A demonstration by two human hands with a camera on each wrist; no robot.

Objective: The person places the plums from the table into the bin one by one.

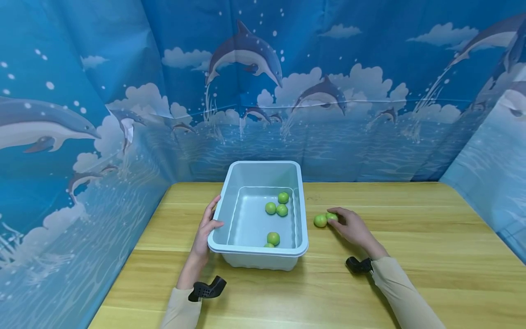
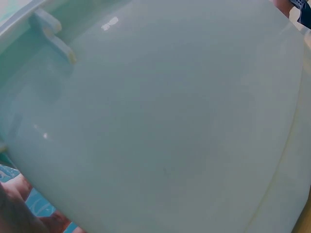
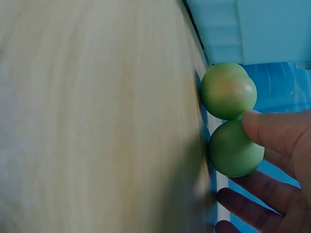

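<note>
My left hand (image 1: 201,235) grips the left rim of a pale blue-grey plastic bin (image 1: 255,250), thumb over the edge. In the left wrist view the bin's wall (image 2: 165,116) fills most of the picture, with fingers (image 2: 17,213) at the lower left corner. To the right of the bin, my right hand (image 1: 354,229) pinches a round green fruit (image 3: 236,149) between thumb and fingers. A second green fruit (image 3: 227,91) touches it on the bin's side. Inside the bin lie several similar fruits (image 1: 270,208), one partly hidden behind the near rim.
The bin stands on a yellow wood-grain table (image 1: 411,237). Behind the table and along its sides hangs a blue curtain (image 1: 349,146) printed with dolphins. Black wrist mounts (image 1: 207,289) sit on both forearms.
</note>
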